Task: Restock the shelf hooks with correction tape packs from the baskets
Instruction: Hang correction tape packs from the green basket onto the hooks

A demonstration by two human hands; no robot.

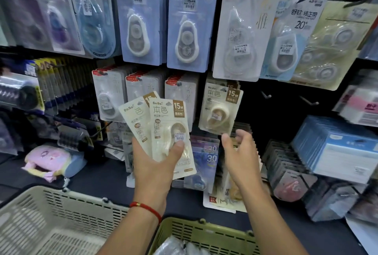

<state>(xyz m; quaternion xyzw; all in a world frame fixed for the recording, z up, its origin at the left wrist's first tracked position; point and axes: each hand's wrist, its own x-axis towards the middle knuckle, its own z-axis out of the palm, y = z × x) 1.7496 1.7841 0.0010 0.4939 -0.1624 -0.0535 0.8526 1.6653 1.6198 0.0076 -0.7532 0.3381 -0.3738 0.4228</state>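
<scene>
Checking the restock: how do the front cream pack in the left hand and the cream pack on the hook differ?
The front pack is gripped in the left hand, fanned over a second pack; the hooked pack hangs from its hook, untouched. The front pack stands below hook level; the hooked pack sits higher and further right. Both are cream cards marked 15M with a blister-packed dispenser.

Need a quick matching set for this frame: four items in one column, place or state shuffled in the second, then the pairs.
Items
1. cream packs
2. right hand
3. white basket
4. hanging cream pack

Places or states
A. bottom left, by the left forearm
B. on a shelf hook, above the right hand
C. fanned in the left hand, thumb on the front one
D. open, holding nothing, below a hung pack

Pairs: 1-C, 2-D, 3-A, 4-B
</scene>
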